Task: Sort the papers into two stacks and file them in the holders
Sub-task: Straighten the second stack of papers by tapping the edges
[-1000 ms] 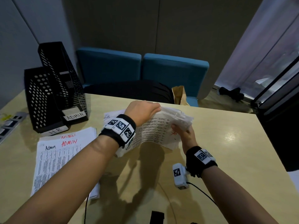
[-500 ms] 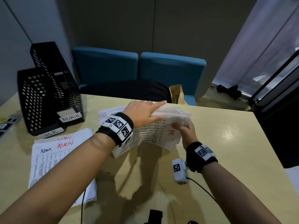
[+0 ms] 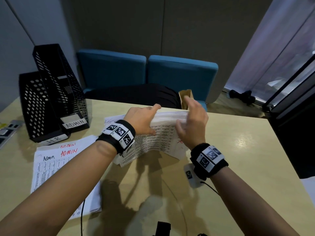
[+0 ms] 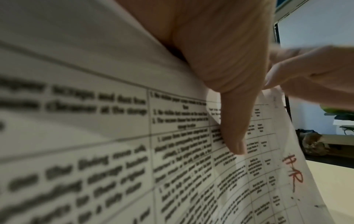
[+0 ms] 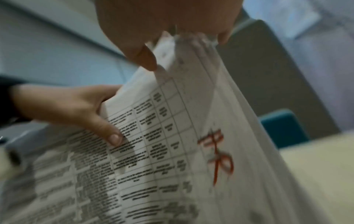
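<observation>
Right hand (image 3: pixel 191 126) has risen from under HR papers (image 3: pixel 158 138) to their top edge, fingers pinching it; left hand (image 3: pixel 142 120) grips bundle, thumb on front, above surface (image 3: pixel 238 150) centre. Admin stack (image 3: pixel 56 167) lies near left edge.

"admin" handwritten on the white label of the taller black holder (image 3: pixel 58 86); "hr" on the label of the shorter black holder (image 3: pixel 36 106) beside it. on the flat stack of papers (image 3: pixel 56 167) on the table: "admin" in red, twice, one partly hidden, plus "admin" in black on the top sheet. "hr" in red marker near the edge of the lifted sheet (image 4: pixel 293 171), also seen at (image 5: pixel 218 153) and partly at (image 3: pixel 160 140). printed table text on that sheet too blurred to read.
</observation>
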